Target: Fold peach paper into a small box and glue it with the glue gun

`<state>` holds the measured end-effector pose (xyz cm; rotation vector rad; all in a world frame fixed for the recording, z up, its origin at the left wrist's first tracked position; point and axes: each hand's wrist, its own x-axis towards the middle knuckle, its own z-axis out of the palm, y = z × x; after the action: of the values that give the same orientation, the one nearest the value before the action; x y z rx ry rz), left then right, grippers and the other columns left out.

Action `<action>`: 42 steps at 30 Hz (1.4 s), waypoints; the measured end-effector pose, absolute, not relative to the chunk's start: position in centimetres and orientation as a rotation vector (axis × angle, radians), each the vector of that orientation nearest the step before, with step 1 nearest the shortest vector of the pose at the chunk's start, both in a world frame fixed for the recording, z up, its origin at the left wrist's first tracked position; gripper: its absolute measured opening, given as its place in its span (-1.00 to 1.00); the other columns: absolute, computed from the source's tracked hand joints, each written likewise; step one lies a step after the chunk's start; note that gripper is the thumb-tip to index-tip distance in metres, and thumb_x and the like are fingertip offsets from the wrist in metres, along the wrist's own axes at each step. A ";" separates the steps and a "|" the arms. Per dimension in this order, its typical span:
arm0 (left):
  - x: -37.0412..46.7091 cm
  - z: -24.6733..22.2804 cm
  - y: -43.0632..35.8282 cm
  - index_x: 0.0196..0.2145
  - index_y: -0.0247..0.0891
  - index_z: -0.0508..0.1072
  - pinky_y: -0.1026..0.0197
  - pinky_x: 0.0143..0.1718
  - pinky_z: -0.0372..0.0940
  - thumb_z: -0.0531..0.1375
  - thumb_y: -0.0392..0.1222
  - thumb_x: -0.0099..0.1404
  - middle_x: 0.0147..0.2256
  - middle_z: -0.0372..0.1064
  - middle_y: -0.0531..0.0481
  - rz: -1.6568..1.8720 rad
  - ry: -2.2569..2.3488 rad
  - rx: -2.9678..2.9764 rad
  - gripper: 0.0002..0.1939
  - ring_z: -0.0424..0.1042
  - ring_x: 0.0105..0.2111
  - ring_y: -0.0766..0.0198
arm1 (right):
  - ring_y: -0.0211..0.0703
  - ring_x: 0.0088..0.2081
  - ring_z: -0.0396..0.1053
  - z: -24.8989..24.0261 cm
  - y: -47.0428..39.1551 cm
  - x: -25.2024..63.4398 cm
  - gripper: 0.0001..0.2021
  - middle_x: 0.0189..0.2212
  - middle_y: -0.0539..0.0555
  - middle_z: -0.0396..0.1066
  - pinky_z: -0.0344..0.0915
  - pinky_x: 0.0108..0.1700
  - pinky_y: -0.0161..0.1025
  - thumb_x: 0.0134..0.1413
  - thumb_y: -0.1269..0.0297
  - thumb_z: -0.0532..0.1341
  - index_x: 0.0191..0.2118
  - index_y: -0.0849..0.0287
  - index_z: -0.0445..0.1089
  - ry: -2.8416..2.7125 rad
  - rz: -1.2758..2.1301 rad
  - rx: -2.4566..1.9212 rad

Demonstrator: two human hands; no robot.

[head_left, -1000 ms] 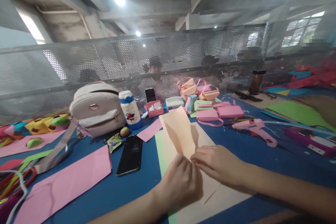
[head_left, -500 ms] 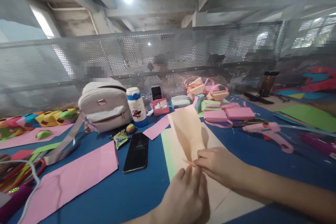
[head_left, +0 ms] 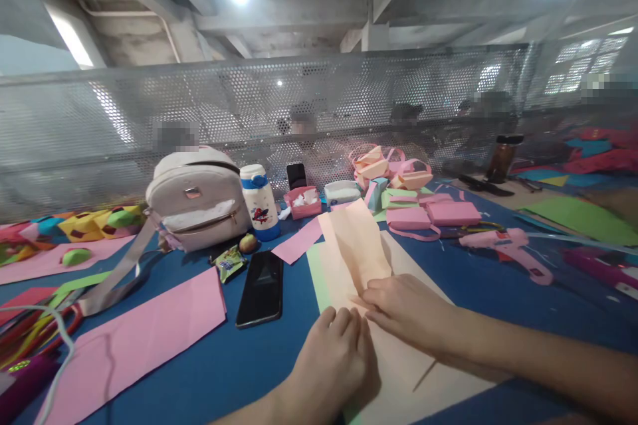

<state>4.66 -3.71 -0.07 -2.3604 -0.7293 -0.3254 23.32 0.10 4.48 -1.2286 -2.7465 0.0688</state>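
Observation:
A cream paper sheet (head_left: 355,236) rises in a curve in front of me, its far end lifted and its near end folded low. My right hand (head_left: 411,309) is closed on that near end, fingers pressed over the fold. Just left of it, my left hand (head_left: 333,357) has its fingers bunched together at the fold's left corner; the fingertips are partly hidden. Beneath both hands lie larger cream sheets (head_left: 438,362), with a light green sheet (head_left: 319,275) showing along their left edge.
A black phone (head_left: 260,289) and pink paper (head_left: 144,339) lie to the left. Behind stand a backpack (head_left: 199,196) and a bottle (head_left: 259,202). Folded pink paper pieces (head_left: 453,212) sit at the back right, near a pink glue gun (head_left: 513,249). A perforated metal screen (head_left: 239,106) borders the table.
Both my hands have slid left along the near end of the cream paper, the left one a little farther. The sheet's far end stays raised.

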 end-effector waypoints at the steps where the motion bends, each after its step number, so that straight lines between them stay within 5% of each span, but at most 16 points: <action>1: 4.7 0.0 -3.7 -0.13 -0.47 0.46 0.14 -0.44 0.21 0.17 -0.42 0.31 -0.30 0.53 -0.16 -0.334 -0.730 -2.360 -0.82 0.43 -0.40 0.16 | -0.16 -0.40 0.39 4.7 0.2 23.0 -0.78 -0.37 0.10 0.53 -0.13 -0.45 -0.26 0.30 0.27 0.13 -0.33 0.20 0.46 -2.711 0.126 -1.253; 11: 4.6 -0.4 -4.2 -0.06 -0.46 0.47 0.15 -0.43 0.23 0.22 -0.40 0.23 -0.17 0.57 -0.20 -0.390 -0.786 -2.293 -0.70 0.43 -0.41 0.17 | -0.34 -0.55 0.07 3.8 1.1 22.1 -0.64 -0.62 -0.07 0.19 -0.17 -0.47 -0.31 0.26 0.25 0.11 -0.56 0.19 0.11 -2.425 0.447 -1.252; 24: 4.6 0.5 -4.7 -0.01 -0.35 0.45 0.18 -0.40 0.34 0.17 -0.35 0.32 -0.05 0.51 -0.25 -0.196 -0.919 -2.369 -0.72 0.50 -0.29 0.14 | -0.33 -0.56 -0.02 4.1 1.0 22.8 -0.61 -0.65 -0.11 0.06 -0.17 -0.47 -0.29 0.29 0.24 0.12 -0.57 0.18 0.09 -2.381 0.520 -1.272; 34: 4.6 1.1 -4.6 -0.03 -0.36 0.44 0.17 -0.41 0.39 0.14 -0.38 0.31 -0.04 0.52 -0.23 -0.224 -0.903 -2.391 -0.73 0.52 -0.26 0.12 | -0.30 -0.54 0.15 4.1 0.6 22.9 -0.61 -0.57 0.00 0.35 -0.15 -0.47 -0.28 0.36 0.18 0.06 -0.51 0.20 0.34 -2.519 0.300 -1.263; 42: 4.3 0.8 -4.3 -0.01 -0.46 0.42 0.18 -0.39 0.35 0.13 -0.47 0.24 -0.09 0.52 -0.23 -0.331 -0.778 -2.360 -0.65 0.47 -0.28 0.13 | -0.16 -0.31 0.45 5.1 -0.6 24.0 -0.72 -0.31 0.09 0.53 0.04 -0.36 -0.25 0.35 0.28 0.06 -0.29 0.20 0.48 -2.723 0.120 -1.105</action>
<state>4.31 -4.26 0.75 -2.3604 -0.7785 -0.3311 24.00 -0.64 5.13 -1.1045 -2.7228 0.1202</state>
